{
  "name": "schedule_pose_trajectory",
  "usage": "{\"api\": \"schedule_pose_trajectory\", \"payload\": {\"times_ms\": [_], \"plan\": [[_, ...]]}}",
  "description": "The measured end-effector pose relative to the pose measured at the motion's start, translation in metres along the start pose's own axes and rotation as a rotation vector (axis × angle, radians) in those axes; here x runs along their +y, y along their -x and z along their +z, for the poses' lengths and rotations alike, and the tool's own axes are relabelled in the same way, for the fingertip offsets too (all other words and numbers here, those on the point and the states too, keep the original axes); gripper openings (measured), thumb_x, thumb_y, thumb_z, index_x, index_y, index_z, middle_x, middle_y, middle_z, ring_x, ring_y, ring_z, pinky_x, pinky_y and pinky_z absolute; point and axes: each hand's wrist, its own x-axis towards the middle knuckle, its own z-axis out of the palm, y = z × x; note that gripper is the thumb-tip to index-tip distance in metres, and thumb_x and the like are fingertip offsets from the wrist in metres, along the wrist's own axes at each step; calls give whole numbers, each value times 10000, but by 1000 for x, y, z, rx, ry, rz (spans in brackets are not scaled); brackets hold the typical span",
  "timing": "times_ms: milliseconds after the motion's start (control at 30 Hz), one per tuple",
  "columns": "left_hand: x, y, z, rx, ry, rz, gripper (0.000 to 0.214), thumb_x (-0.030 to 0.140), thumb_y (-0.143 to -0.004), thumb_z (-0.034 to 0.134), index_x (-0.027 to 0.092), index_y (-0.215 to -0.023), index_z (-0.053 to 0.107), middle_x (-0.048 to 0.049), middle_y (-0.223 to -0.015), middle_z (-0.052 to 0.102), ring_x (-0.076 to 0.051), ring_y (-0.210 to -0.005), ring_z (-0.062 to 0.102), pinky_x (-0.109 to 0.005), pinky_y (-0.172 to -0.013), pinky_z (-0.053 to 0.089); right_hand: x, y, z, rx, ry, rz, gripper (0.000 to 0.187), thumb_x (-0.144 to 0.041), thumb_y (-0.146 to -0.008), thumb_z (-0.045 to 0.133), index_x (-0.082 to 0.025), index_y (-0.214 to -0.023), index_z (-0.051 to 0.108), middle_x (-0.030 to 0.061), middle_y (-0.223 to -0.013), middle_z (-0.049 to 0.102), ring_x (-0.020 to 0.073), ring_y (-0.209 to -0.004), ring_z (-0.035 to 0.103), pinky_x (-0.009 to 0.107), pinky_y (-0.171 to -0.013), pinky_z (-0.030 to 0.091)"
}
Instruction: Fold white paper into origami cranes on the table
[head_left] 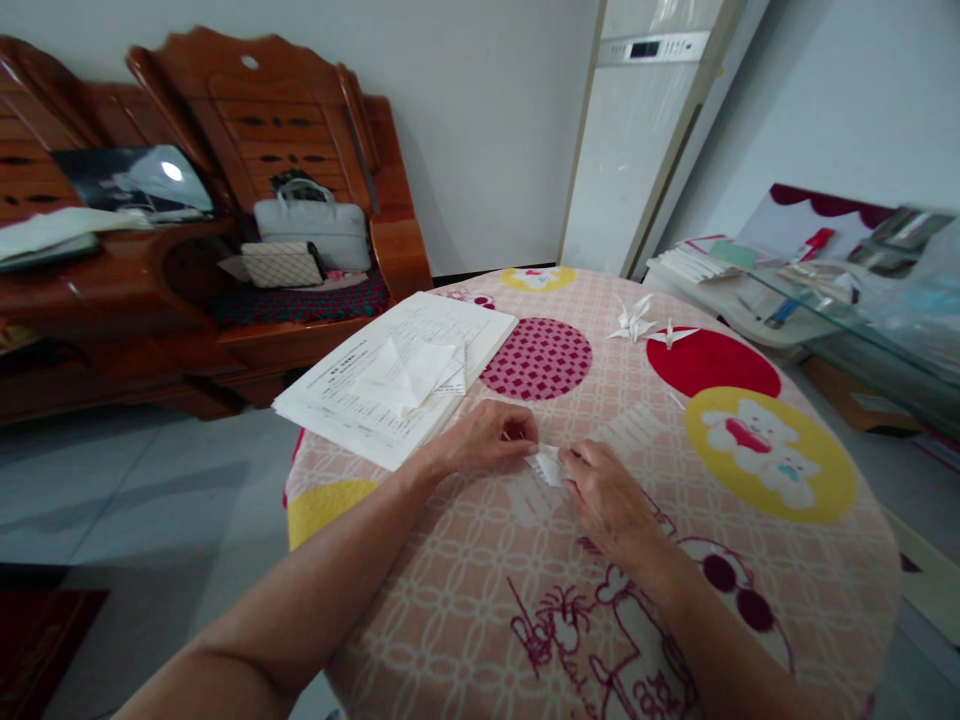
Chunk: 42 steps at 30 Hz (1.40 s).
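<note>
A small folded piece of white paper (550,466) is held just above the middle of the round table, between my two hands. My left hand (491,436) pinches its left end, fingers curled over the top. From the other side, my right hand (604,490) grips the right end between thumb and fingers. Parts of the paper are hidden behind my fingertips. Farther back on the cloth lie white folded paper cranes (634,318), with another small paper crane (670,336) beside them.
A stack of printed sheets (352,385) lies at the table's left, with loose white paper (411,372) on top. The patterned tablecloth (450,600) covers the table. A wooden chair (262,120) holding bags stands behind left; a glass-topped side table (847,310) with clutter is at right.
</note>
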Motion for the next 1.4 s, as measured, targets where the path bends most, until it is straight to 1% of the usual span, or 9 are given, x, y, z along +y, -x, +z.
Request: {"api": "schedule_pose_trajectory", "payload": {"times_ms": [133,300,467,567,700,800,1033,1200,1400], "plan": [[0,-8,12,61,159,-156,296,414,-876,513,134,-814,588,-7,-626,639,-110,-544,608,-181,-495,437,1,0,4,3,28,-25,290,-56,-841,457,-147,-1066,616,113,-1033,593,230,-992,505,327,-838,437],[6,-16,23,52,144,-263,375,489,-859,513,138,-742,572,-1,-536,605,-114,-467,592,-180,-449,421,3,0,6,3,42,-33,312,-71,-867,433,-141,-1107,619,128,-1068,591,237,-1010,511,339,-848,438],[5,-16,14,76,72,-132,186,309,-764,618,125,-784,641,-10,-636,650,-107,-543,600,-177,-493,420,3,0,7,5,40,-21,319,-50,-853,451,-147,-1103,624,115,-1047,591,221,-999,517,323,-849,441],[7,-15,12,98,-34,-68,106,185,-697,605,125,-756,671,-10,-654,654,-109,-588,595,-190,-541,426,3,0,7,4,38,-27,312,-46,-854,447,-137,-1095,621,116,-1036,586,218,-989,513,322,-847,444],[21,-16,23,140,-175,-92,144,152,-640,603,145,-763,678,-1,-696,660,-123,-630,579,-220,-582,424,2,0,6,11,36,-28,315,-37,-833,463,-145,-1086,615,118,-1049,584,228,-1018,503,327,-846,445],[29,-17,36,201,-194,-136,125,143,-647,582,146,-751,650,-11,-753,671,-144,-712,589,-248,-661,448,1,1,5,22,24,-23,319,-48,-843,459,-143,-1109,608,116,-1043,584,228,-1023,510,323,-849,445],[19,-17,52,313,-205,-155,223,67,-627,504,155,-787,631,-12,-773,652,-137,-710,567,-250,-662,445,3,1,6,27,12,-20,327,-48,-838,462,-151,-1110,612,117,-1052,585,233,-1037,508,326,-842,443],[11,-14,52,389,-176,-123,278,33,-613,447,144,-775,644,-15,-741,638,-130,-691,558,-238,-637,426,2,0,5,8,34,-13,333,-50,-837,465,-154,-1116,613,110,-1051,582,231,-1038,507,318,-840,441],[9,-7,37,301,-180,-86,312,8,-596,450,143,-768,673,-9,-711,655,-120,-670,577,-215,-623,432,-4,1,4,21,109,-46,349,-93,-889,429,-154,-1188,597,125,-1104,593,249,-1015,508,345,-856,443]]}}
